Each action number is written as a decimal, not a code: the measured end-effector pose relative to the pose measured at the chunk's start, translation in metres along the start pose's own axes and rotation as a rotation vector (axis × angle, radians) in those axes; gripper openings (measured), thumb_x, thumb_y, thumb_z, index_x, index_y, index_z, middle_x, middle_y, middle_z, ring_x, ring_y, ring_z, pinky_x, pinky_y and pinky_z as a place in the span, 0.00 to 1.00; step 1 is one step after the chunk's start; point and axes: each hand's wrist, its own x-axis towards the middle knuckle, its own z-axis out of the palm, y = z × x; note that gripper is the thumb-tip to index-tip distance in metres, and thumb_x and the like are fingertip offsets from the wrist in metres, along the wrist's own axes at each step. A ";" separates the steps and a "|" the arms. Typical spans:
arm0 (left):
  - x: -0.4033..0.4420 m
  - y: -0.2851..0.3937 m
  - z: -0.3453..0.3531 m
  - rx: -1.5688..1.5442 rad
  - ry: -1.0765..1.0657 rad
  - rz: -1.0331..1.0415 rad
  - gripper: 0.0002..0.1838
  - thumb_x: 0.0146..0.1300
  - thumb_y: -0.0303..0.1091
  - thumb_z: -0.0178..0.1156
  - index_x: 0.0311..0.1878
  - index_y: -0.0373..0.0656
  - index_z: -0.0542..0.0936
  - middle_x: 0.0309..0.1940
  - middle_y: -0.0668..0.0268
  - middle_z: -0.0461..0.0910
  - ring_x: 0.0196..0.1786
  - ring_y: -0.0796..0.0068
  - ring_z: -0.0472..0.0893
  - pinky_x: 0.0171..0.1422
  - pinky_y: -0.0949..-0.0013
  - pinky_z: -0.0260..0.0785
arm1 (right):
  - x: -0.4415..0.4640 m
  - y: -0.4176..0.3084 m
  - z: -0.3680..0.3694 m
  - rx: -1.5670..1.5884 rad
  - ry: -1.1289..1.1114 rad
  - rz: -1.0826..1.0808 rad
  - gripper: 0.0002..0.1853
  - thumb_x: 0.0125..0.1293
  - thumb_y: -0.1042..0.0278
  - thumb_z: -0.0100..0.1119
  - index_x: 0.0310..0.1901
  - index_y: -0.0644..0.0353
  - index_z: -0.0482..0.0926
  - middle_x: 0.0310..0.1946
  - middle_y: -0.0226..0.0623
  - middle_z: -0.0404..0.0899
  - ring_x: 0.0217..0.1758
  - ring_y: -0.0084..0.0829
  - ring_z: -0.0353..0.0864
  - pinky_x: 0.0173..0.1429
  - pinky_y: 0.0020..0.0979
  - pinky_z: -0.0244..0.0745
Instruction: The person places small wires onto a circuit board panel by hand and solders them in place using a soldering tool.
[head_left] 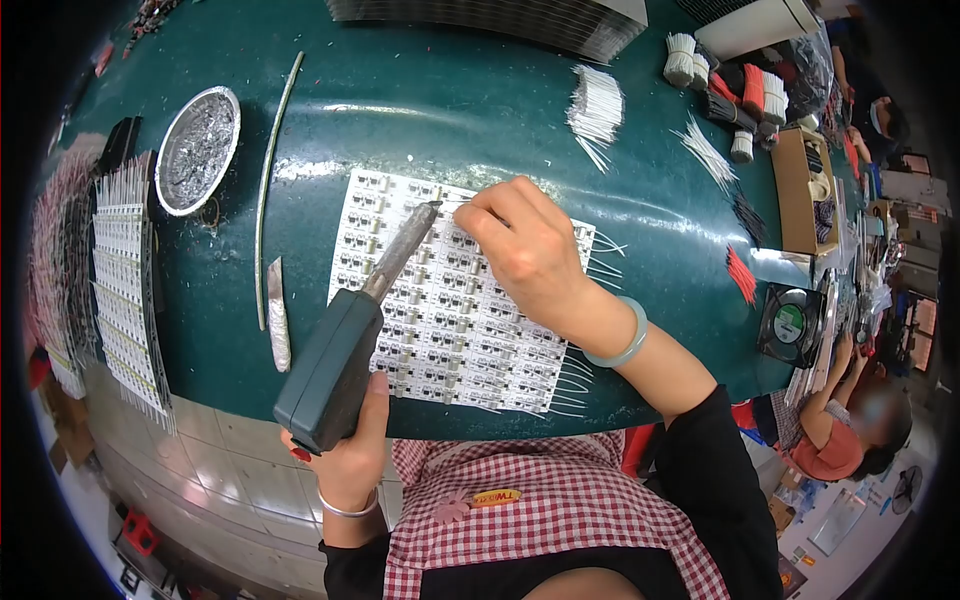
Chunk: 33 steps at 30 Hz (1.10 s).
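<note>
At the lower left of the head view, grips a dark green gun-shaped tool (332,365) by its lower end in the left hand (352,450), with the thumb against the right side of the housing and the other fingers largely hidden behind it. Aims the metal barrel away from the body and slightly rightward, on a diagonal long axis, with the tip over the upper part of a white circuit-board panel (455,310). To the right of the tip, arches the right hand (525,245) over the panel, with thumb and index fingertip brought together in a narrow pinch; cannot tell what is between them. Supports the panel flat on a green table (680,270), beyond the left hand and beneath the right. Extends thin white wires (605,268) rightward from the panel's right edge.
</note>
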 end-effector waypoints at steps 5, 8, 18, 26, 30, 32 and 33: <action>0.002 -0.003 -0.001 0.021 -0.029 0.110 0.14 0.61 0.16 0.69 0.51 0.30 0.83 0.31 0.65 0.82 0.24 0.84 0.76 0.26 0.78 0.65 | 0.001 -0.001 -0.006 0.002 -0.043 0.004 0.11 0.52 0.82 0.64 0.40 0.66 0.83 0.37 0.38 0.78 0.41 0.37 0.78 0.44 0.33 0.80; 0.001 -0.004 -0.002 0.016 -0.031 0.108 0.15 0.61 0.16 0.69 0.52 0.30 0.84 0.32 0.65 0.83 0.24 0.84 0.76 0.26 0.78 0.66 | 0.001 -0.005 -0.015 0.060 -0.073 0.063 0.12 0.52 0.83 0.64 0.40 0.69 0.82 0.40 0.42 0.78 0.43 0.39 0.80 0.45 0.35 0.81; 0.004 -0.005 0.000 0.036 -0.039 0.134 0.16 0.60 0.17 0.72 0.52 0.31 0.84 0.32 0.66 0.84 0.25 0.85 0.77 0.27 0.79 0.67 | 0.002 -0.007 -0.018 0.051 -0.135 0.099 0.11 0.53 0.86 0.62 0.40 0.72 0.81 0.42 0.45 0.75 0.44 0.42 0.80 0.46 0.38 0.81; 0.006 -0.001 0.006 0.045 -0.044 0.151 0.12 0.60 0.19 0.73 0.47 0.33 0.85 0.30 0.69 0.84 0.25 0.85 0.77 0.28 0.78 0.68 | 0.002 -0.005 -0.011 0.027 -0.083 0.053 0.11 0.50 0.86 0.62 0.38 0.70 0.79 0.41 0.44 0.74 0.43 0.41 0.78 0.47 0.37 0.80; 0.009 0.001 0.003 0.101 -0.076 0.169 0.10 0.59 0.22 0.74 0.44 0.33 0.86 0.31 0.67 0.85 0.27 0.80 0.80 0.31 0.75 0.70 | 0.002 -0.005 -0.011 0.020 -0.087 0.049 0.12 0.50 0.86 0.63 0.38 0.70 0.79 0.40 0.43 0.74 0.43 0.41 0.78 0.46 0.37 0.80; 0.005 0.006 0.001 0.105 -0.072 0.047 0.11 0.57 0.25 0.76 0.42 0.33 0.87 0.34 0.62 0.88 0.31 0.72 0.85 0.38 0.69 0.75 | 0.002 -0.005 -0.012 0.016 -0.089 0.049 0.11 0.50 0.86 0.63 0.38 0.70 0.79 0.40 0.43 0.74 0.43 0.41 0.78 0.46 0.37 0.80; 0.004 0.004 0.001 0.083 -0.053 0.024 0.11 0.57 0.25 0.76 0.43 0.33 0.87 0.34 0.61 0.88 0.32 0.71 0.85 0.38 0.69 0.76 | 0.003 -0.006 -0.012 0.020 -0.085 0.060 0.12 0.50 0.86 0.63 0.38 0.70 0.79 0.40 0.43 0.75 0.43 0.41 0.79 0.45 0.37 0.80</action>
